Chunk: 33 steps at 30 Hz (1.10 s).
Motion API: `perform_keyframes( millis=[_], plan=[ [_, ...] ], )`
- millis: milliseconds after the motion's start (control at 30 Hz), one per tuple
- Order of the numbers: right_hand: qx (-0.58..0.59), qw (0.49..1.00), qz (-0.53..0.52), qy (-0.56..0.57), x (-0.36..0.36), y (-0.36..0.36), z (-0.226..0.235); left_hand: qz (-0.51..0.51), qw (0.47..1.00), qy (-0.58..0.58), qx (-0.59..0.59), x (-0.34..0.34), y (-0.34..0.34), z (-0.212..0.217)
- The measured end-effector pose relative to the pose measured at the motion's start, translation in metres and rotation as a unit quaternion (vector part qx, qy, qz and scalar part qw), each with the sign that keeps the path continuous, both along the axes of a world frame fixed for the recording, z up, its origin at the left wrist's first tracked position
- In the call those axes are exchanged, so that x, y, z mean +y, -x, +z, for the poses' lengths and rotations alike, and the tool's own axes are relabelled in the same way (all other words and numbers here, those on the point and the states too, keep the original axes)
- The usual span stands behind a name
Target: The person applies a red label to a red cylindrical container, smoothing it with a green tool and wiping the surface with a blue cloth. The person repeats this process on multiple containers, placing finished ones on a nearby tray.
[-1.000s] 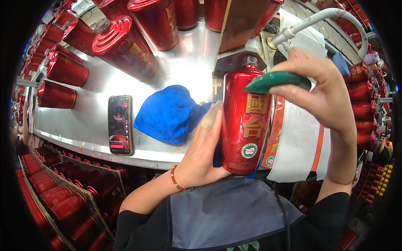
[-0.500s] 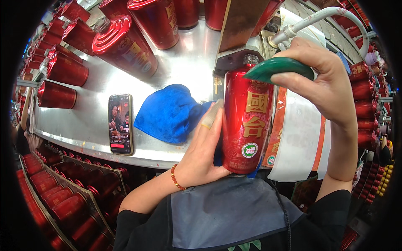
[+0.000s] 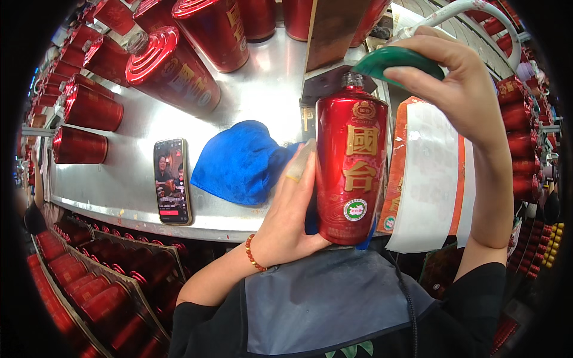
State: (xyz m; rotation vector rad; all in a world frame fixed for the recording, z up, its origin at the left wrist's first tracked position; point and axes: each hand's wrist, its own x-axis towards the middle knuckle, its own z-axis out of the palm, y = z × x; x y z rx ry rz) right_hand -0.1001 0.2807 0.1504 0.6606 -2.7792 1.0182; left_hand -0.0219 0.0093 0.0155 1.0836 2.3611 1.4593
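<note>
A red glass bottle (image 3: 351,161) with gold characters, a round green-and-white sticker and an uncapped threaded neck lies before me, its neck pointing away. My left hand (image 3: 290,212) grips its left side, thumb near the base and fingers along the body; a pale finger cot covers one fingertip. Above the bottle's right shoulder, my right hand (image 3: 459,83) pinches a smooth green curved scraper (image 3: 400,62). The scraper's tip is beside the neck; whether it touches is unclear. A crumpled blue cloth (image 3: 236,162) rests left of my left hand.
A phone (image 3: 172,182) playing a video lies on the metal table (image 3: 128,200). Several red bottles (image 3: 173,71) stand at the far left. White-backed label sheets (image 3: 427,179) lie right of my bottle. A brown upright (image 3: 334,36) and a white curved pipe (image 3: 471,12) rise beyond.
My right hand has lifted the green scraper up and away from the bottle's shoulder, uncovering the gold emblem. My left hand stays on the bottle.
</note>
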Motion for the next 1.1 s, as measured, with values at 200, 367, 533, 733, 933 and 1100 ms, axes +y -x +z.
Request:
perform_keyframes(
  millis=[200, 367, 533, 733, 933, 1100],
  plan=[
    [-0.005, 0.997, -0.054, 0.053, 0.006, -0.014, -0.013, 0.006, 1.0, 0.003, 0.009, 0.0, -0.003, -0.003],
    [-0.028, 0.994, -0.043, 0.1, -0.013, -0.041, -0.019, 0.011, 1.0, -0.004, 0.012, 0.001, 0.0, -0.003],
    [-0.088, 0.946, -0.169, 0.26, -0.015, -0.075, -0.041, 0.003, 1.0, 0.029, 0.0, -0.001, -0.003, -0.005],
    [-0.164, 0.873, -0.277, 0.367, 0.011, -0.092, -0.08, 0.005, 0.999, 0.044, -0.02, -0.002, -0.006, -0.004],
    [-0.127, 0.911, -0.221, 0.325, 0.002, -0.092, -0.083, -0.001, 0.998, 0.064, -0.027, -0.002, -0.003, -0.001],
    [-0.095, 0.954, -0.123, 0.256, -0.005, -0.094, -0.071, -0.012, 0.998, 0.062, -0.003, -0.004, -0.001, -0.007]
  ],
)
